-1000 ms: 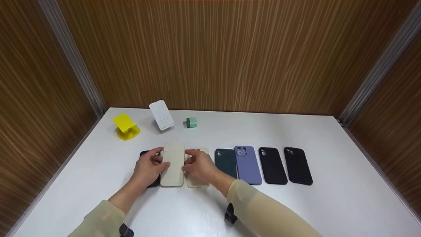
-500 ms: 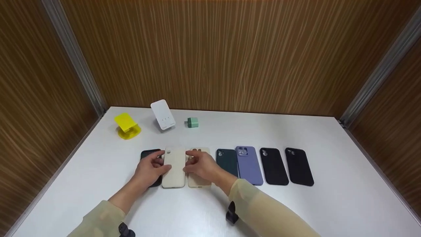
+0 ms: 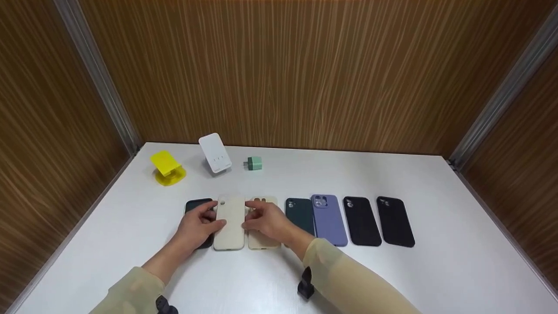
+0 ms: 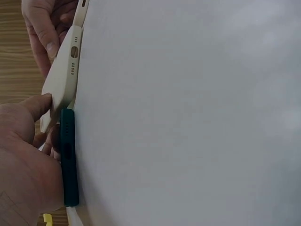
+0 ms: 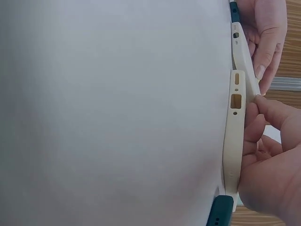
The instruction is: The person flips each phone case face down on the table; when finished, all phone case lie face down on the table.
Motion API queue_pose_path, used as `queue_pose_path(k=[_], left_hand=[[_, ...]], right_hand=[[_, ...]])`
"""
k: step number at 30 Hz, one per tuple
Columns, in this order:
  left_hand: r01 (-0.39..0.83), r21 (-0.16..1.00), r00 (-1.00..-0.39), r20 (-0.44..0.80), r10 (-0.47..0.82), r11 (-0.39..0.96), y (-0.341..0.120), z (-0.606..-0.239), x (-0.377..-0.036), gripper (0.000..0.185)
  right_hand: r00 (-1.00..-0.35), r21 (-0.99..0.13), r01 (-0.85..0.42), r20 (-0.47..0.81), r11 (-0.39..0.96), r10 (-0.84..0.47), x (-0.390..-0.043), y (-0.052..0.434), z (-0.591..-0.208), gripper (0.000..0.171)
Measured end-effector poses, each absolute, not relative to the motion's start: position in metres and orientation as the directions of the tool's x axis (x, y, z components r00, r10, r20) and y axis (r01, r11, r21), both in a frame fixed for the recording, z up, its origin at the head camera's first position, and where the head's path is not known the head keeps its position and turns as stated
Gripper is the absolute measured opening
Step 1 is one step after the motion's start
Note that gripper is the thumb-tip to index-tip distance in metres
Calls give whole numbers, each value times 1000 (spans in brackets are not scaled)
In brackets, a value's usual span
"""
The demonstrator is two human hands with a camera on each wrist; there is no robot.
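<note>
Both hands hold an off-white phone case [image 3: 229, 226] by its long sides, back face up, with a small camera cutout at its upper left. My left hand [image 3: 197, 226] pinches the left side, thumb on the back face. On the opposite side, my right hand [image 3: 268, 221] grips with thumb and fingers. A dark teal phone case [image 4: 68, 160] lies under the left hand, close against the held one. Below the right hand is a cream phone case [image 5: 233, 141], partly covered by that hand. The held case's port edge faces the left wrist camera.
To the right lie a dark green case [image 3: 300, 216], a purple case [image 3: 330, 220] and two black cases [image 3: 362, 220]. Behind stand a yellow stand [image 3: 168, 168], a white phone-shaped panel on a stand [image 3: 215, 152] and a green charger plug [image 3: 253, 163]. Wood-grain walls [image 3: 279, 74] enclose the table.
The off-white case's top end has come down slightly toward me, and a small cutout now shows where a squarish camera area showed a second ago. Both hands keep their grip; little moved lately.
</note>
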State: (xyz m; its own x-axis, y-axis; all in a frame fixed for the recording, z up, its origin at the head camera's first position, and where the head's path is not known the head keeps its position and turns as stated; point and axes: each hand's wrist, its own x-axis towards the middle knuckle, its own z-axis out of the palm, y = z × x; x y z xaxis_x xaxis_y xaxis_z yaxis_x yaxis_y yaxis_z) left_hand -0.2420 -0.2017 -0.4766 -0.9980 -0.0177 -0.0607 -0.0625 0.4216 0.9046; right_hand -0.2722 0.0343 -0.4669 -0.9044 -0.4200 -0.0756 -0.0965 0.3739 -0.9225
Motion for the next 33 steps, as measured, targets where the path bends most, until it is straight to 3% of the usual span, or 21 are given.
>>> queue_pose_path(k=[33], left_hand=[[-66, 894, -998, -64, -21, 443, -201, -475, -244, 58]], right_hand=[[-916, -892, -100, -90, 441, -390, -269, 32, -464, 57]])
